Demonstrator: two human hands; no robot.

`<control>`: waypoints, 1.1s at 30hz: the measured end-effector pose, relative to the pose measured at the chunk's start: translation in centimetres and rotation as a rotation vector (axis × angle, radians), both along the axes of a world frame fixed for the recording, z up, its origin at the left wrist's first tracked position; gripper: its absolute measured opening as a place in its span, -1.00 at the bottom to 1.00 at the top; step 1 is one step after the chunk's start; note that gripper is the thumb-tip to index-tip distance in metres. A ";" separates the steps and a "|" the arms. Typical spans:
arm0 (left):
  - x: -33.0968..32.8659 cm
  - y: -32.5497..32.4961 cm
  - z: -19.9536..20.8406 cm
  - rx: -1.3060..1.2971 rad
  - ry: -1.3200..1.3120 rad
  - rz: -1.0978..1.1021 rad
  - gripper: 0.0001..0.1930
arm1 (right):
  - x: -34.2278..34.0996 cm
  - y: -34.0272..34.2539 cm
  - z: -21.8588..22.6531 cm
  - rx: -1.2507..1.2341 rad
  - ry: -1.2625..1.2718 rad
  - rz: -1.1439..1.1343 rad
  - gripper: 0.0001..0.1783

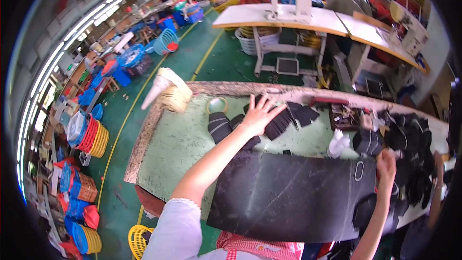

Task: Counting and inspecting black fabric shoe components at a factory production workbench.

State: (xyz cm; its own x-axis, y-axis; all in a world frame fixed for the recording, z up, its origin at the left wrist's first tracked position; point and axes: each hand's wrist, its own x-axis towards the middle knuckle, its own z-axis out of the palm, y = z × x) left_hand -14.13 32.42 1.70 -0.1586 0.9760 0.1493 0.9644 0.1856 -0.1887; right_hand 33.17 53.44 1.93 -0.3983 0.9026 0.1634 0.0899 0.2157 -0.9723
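Currently the left hand (259,113) lies flat with fingers spread on a loose stack of black pieces (284,118), pressing down rather than pinching. The right hand (386,163) rests at the right edge of the black mat (288,192); whether it grips anything cannot be told, since its fingers blend into the dark pile (409,154) beside it.

Risk, as a judgement: the pieces under the left palm overlap unevenly, so a sideways drag may fan them out or push the outer ones toward the far table edge (288,88). Black parts on a black mat are hard to tell apart, so a wrong piece may be picked.

Surroundings: just left of the left hand lie two rolled grey-striped pieces (220,126); beyond them sits a tape ring (217,104), and further left a white cone on a cream block (166,91). Between the two hands stand a white crumpled scrap (338,143) and a small tray (345,115), both in the path of any direct transfer. A second person's arm (437,188) works just right of the right hand.
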 end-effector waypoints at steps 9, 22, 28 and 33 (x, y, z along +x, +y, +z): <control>8.9 -1.4 8.9 0.116 -0.979 -0.169 -0.09 | -10.5 -12.9 3.2 -0.138 -0.034 0.275 -0.51; 17.8 -11.0 0.1 0.452 -2.291 0.431 -0.13 | -13.8 -22.5 1.9 0.218 -0.193 0.273 -0.73; 18.6 -13.9 1.3 0.479 -2.188 0.534 -0.17 | -13.5 -23.9 2.9 0.391 -0.191 0.346 -0.88; 18.8 -15.5 2.5 0.411 -2.270 0.542 -0.16 | -13.6 -24.5 3.8 0.526 -0.237 0.369 -0.86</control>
State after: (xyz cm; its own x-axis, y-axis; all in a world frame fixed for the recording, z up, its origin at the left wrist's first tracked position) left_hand 4.69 16.96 4.20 -0.4179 0.7839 -0.4592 -0.6105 0.1319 0.7809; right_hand 19.59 28.98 5.72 -0.7439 0.5253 0.4131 0.1171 0.7111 -0.6932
